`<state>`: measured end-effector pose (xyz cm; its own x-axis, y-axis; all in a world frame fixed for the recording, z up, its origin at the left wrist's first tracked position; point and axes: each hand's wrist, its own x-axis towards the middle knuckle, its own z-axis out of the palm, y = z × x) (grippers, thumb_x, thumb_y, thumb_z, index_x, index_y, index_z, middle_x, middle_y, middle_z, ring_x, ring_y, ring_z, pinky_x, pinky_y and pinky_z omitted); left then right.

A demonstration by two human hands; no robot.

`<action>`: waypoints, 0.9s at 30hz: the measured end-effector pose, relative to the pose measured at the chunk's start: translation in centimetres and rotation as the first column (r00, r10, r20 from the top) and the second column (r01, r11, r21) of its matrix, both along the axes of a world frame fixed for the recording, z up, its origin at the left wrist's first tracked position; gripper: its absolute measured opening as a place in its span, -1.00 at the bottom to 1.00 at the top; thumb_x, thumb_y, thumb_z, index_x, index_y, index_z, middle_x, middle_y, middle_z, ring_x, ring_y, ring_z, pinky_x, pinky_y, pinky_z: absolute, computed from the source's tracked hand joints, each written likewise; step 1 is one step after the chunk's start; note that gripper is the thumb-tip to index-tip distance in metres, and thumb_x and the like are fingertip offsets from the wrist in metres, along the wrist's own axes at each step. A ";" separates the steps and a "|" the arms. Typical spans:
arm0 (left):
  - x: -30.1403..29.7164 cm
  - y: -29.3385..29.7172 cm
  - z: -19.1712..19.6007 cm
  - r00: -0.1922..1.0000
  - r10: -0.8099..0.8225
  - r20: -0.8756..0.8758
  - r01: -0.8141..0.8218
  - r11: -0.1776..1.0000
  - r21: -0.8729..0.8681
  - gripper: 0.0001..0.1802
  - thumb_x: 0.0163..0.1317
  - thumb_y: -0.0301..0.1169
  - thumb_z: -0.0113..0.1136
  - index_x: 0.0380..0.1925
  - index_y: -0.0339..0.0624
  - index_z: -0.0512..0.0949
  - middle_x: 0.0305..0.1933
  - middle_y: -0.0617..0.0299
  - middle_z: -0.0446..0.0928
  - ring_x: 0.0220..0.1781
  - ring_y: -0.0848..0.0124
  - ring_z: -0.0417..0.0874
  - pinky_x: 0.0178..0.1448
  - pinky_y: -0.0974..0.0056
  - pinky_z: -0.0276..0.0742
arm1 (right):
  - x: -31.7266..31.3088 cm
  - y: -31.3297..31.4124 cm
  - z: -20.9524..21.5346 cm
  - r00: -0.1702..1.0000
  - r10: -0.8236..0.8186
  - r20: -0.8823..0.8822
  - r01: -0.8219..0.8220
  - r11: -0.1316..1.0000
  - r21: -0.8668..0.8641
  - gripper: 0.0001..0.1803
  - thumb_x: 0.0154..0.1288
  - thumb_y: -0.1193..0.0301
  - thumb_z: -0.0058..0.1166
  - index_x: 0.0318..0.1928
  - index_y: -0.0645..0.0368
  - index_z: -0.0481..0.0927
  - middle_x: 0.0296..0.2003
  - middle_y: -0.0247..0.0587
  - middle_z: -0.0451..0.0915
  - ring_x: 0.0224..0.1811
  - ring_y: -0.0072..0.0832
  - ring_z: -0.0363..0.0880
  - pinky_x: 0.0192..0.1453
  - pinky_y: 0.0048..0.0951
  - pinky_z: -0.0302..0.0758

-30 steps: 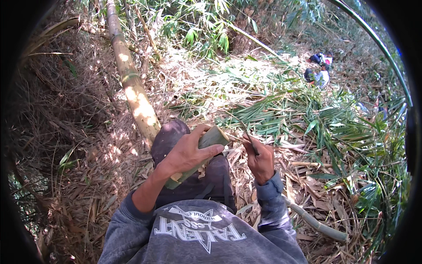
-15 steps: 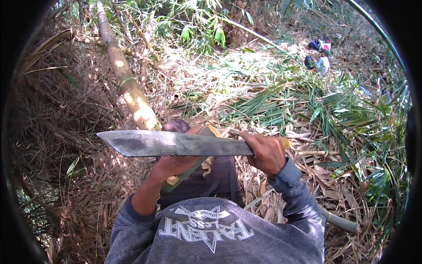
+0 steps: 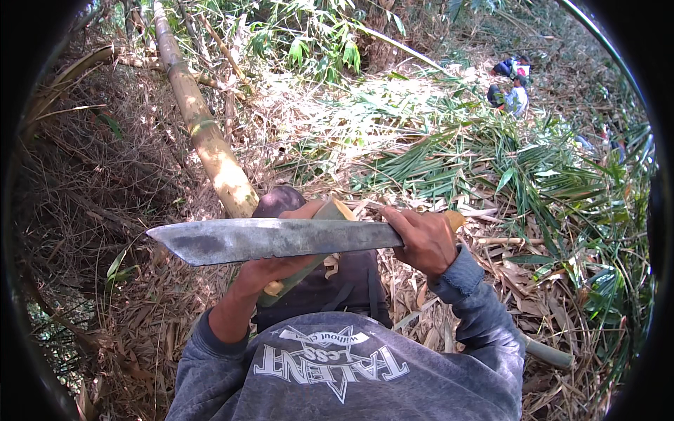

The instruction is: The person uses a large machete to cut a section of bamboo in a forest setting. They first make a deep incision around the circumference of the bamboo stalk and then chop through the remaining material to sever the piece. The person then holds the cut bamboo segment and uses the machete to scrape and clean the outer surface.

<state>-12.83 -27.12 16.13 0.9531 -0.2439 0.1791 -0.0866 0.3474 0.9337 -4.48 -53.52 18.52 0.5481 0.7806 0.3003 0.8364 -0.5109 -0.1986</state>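
My right hand (image 3: pixel 427 242) is wrapped around the yellowish handle (image 3: pixel 456 221) of a machete (image 3: pixel 281 238). Its broad grey blade lies level across my view, the tip at the left, with small nicks along the lower edge. Below the blade, my left hand (image 3: pixel 270 271) grips a short piece of green bamboo (image 3: pixel 331 211), which slants from upper right to lower left in front of my lap. The blade covers the middle of that piece and some left-hand fingers. A small pale stub (image 3: pixel 274 288) shows beside the piece's lower end.
A thick bamboo pole (image 3: pixel 217 151) runs from the upper left down to near my knee. A cut bamboo length (image 3: pixel 549 353) lies at lower right. Dry leaves and green fronds (image 3: pixel 449 158) cover the ground. One person (image 3: pixel 516 102) sits far off at upper right.
The machete blade has tilted, its tip lower and slightly farther left. My right hand has shifted only a little, and my left hand keeps its grip on the bamboo piece.
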 end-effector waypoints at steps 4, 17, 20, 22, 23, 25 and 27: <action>0.4 0.1 0.1 0.970 0.072 0.232 -0.113 0.979 0.170 -0.54 0.28 -0.19 0.24 0.10 -0.19 0.49 -0.03 0.05 0.52 -0.06 0.40 0.56 -0.01 0.30 0.49 | 0.9 0.6 -1.4 1.000 -0.011 0.012 0.010 0.996 0.091 -0.50 -0.04 0.46 0.25 0.02 0.13 0.54 -0.50 -0.16 0.55 -0.54 -0.20 0.59 -0.45 -0.20 0.51; 2.2 -0.4 2.6 0.987 0.090 -0.131 0.002 0.816 0.578 -0.35 0.28 0.04 0.20 0.15 -0.27 0.46 -0.08 -0.01 0.64 -0.06 0.28 0.66 0.02 0.19 0.54 | -0.9 -2.5 -2.2 0.910 -0.241 -0.337 0.327 0.917 0.227 -0.45 0.29 -0.15 0.09 -0.29 0.15 0.66 -0.62 -0.12 0.55 -0.60 -0.18 0.57 -0.50 -0.24 0.48; 0.9 0.0 -1.8 0.967 0.057 -0.247 -0.017 0.987 0.160 -0.29 0.30 0.07 0.15 0.24 -0.26 0.38 0.06 -0.01 0.56 0.11 0.30 0.56 0.15 0.22 0.46 | -1.3 -0.7 -1.0 0.958 -0.113 -0.264 0.199 0.924 0.328 -0.31 0.18 -0.29 0.11 -0.42 0.19 0.58 -0.63 -0.15 0.50 -0.63 -0.20 0.55 -0.55 -0.27 0.45; 0.0 0.5 -4.7 0.976 0.000 -0.219 -0.032 0.990 -0.139 -0.24 0.32 0.09 0.11 0.28 -0.29 0.32 0.15 -0.02 0.49 0.21 0.31 0.49 0.23 0.23 0.40 | -1.3 -0.2 -0.4 0.978 -0.082 -0.192 0.132 0.954 0.268 -0.33 0.14 -0.28 0.16 -0.42 0.18 0.58 -0.64 -0.17 0.48 -0.66 -0.22 0.54 -0.56 -0.26 0.44; 0.0 0.3 -4.4 0.987 -0.032 -0.155 -0.001 0.978 -0.207 -0.23 0.33 0.10 0.09 0.30 -0.31 0.30 0.19 -0.02 0.46 0.25 0.31 0.46 0.26 0.24 0.37 | -1.3 -0.2 -0.2 0.985 -0.068 -0.156 0.104 0.967 0.232 -0.33 0.13 -0.27 0.18 -0.43 0.18 0.58 -0.64 -0.18 0.47 -0.67 -0.23 0.53 -0.57 -0.26 0.44; 0.6 -0.2 1.8 0.982 -0.131 0.136 0.130 0.991 0.018 -0.22 0.34 0.08 0.08 0.29 -0.38 0.29 0.23 -0.02 0.42 0.28 0.30 0.42 0.30 0.23 0.33 | -1.3 -0.4 -0.3 0.988 -0.055 -0.141 0.087 0.969 0.230 -0.35 0.08 -0.25 0.24 -0.45 0.17 0.57 -0.66 -0.19 0.43 -0.69 -0.25 0.51 -0.59 -0.26 0.42; 0.0 0.5 1.2 0.993 -0.105 0.059 0.102 0.994 0.042 -0.13 0.31 0.14 0.05 0.29 -0.48 0.25 0.31 -0.03 0.35 0.29 0.34 0.39 0.32 0.25 0.29 | -1.1 -0.2 -0.4 0.992 -0.022 -0.128 0.053 0.969 0.243 -0.35 0.08 -0.25 0.24 -0.46 0.16 0.55 -0.67 -0.20 0.42 -0.69 -0.25 0.50 -0.60 -0.27 0.42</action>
